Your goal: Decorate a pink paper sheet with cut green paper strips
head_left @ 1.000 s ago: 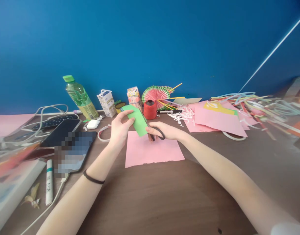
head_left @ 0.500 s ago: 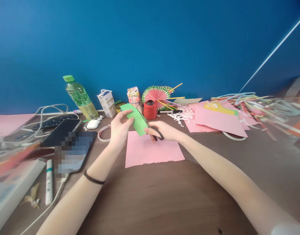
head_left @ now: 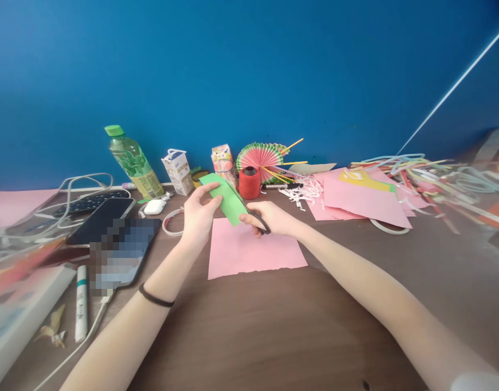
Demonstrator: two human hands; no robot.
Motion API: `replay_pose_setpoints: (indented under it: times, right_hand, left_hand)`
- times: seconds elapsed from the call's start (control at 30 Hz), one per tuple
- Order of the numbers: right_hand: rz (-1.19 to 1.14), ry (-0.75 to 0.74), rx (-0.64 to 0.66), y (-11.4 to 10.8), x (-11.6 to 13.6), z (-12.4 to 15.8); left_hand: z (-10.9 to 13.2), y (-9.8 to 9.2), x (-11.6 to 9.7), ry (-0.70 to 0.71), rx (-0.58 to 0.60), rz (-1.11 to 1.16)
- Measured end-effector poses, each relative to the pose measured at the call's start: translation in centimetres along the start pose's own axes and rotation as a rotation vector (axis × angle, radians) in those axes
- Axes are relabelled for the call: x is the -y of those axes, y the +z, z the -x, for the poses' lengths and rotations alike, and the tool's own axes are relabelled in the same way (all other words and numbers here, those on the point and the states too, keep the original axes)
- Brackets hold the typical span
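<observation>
1. The left hand (head_left: 198, 214) pinched the green paper (head_left: 230, 202) at its left edge, thumb on the near face and the other fingers behind it. It held the paper tilted, clear of the table.
2. The right hand (head_left: 276, 217) was clenched through the black handles of the scissors (head_left: 261, 222). The blades ran up along the paper's right edge (how far apart they stood could not be told).
3. Directly under both sets of fingers a pink sheet (head_left: 249, 254) lay flat on the brown table (head_left: 274, 331), its near edge rough.
4. Just beyond the right fingers stood a red spool (head_left: 249, 183), with a folded fan (head_left: 260, 156) behind it against the blue wall.
5. Beyond the left fingers stood a small carton (head_left: 178, 171), and further left a bottle (head_left: 134, 165) with a green cap leaned.
6. Near the left fingers, on their left, lay a white ring (head_left: 172, 221) and a white earbud case (head_left: 155, 206). Further left lay a phone (head_left: 99, 220), dark screen up, beside loose cables.
7. Well apart to the right of the right fingers sat a pile of pink papers (head_left: 363, 200), with a tangle of coloured strips (head_left: 429, 172) past it.
8. Nearer the camera, a black band (head_left: 155, 297) circled the left wrist, and a white marker (head_left: 81, 304) lay left of that forearm beside a cable.
</observation>
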State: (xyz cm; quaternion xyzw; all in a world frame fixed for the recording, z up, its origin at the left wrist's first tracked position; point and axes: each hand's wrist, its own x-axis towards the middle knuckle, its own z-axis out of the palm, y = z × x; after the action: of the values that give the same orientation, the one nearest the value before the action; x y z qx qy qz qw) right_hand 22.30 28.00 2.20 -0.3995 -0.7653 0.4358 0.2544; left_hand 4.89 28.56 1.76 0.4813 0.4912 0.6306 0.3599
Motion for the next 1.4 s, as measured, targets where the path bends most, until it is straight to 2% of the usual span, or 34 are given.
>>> replay_pose_setpoints:
  times: [0.53, 0.63, 0.77, 0.87, 1.0, 1.23, 1.4]
  right_hand:
    - [0.014, 0.017, 0.021, 0.0, 0.1, 0.0]
    - [0.078, 0.058, 0.086, -0.5, 0.4, 0.1]
    - [0.155, 0.094, 0.263, -1.9, 0.2, 0.2]
    - [0.182, 0.090, 0.326, -3.1, -0.1, 0.2]
    - [0.160, 0.053, 0.364, -4.2, -0.1, 0.4]
    - [0.191, 0.050, 0.413, -4.0, 0.6, 0.7]
    - [0.223, 0.042, 0.403, -3.9, 0.3, 0.5]
  left_hand:
    - [-0.2, -0.1, 0.4, 0.008, 0.006, 0.014]
    - [-0.5, -0.4, 0.3, 0.007, 0.008, 0.029]
    - [-1.5, -1.2, 0.2, 0.020, 0.017, 0.031]
    - [-2.1, -1.8, 0.2, -0.008, 0.082, 0.035]
    - [-2.6, -2.4, 0.4, -0.027, 0.227, 0.015]
    - [-1.9, -2.2, -0.4, -0.140, 0.452, -0.053]
    - [-1.6, -2.2, -0.6, -0.184, 0.539, -0.053]
